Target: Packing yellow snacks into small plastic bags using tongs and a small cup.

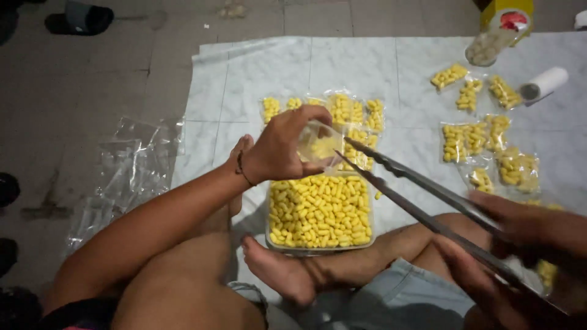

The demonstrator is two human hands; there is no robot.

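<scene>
Clear pouch (319, 145) w/ yellow pellets, pinched in left hand (282, 150); right hand (526, 235) gripping tongs (422, 201).

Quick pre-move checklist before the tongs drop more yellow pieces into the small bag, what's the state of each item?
1. Left hand grips small clear bag: ok.
2. Bag mouth faces the tong tips: ok.
3. Right hand holds metal tongs: ok.
4. Piece between the tong tips: cannot tell.
5. Tray of yellow pieces sits below the bag, well stocked: ok.
6. Filled bags lie apart on the white sheet: ok.
</scene>
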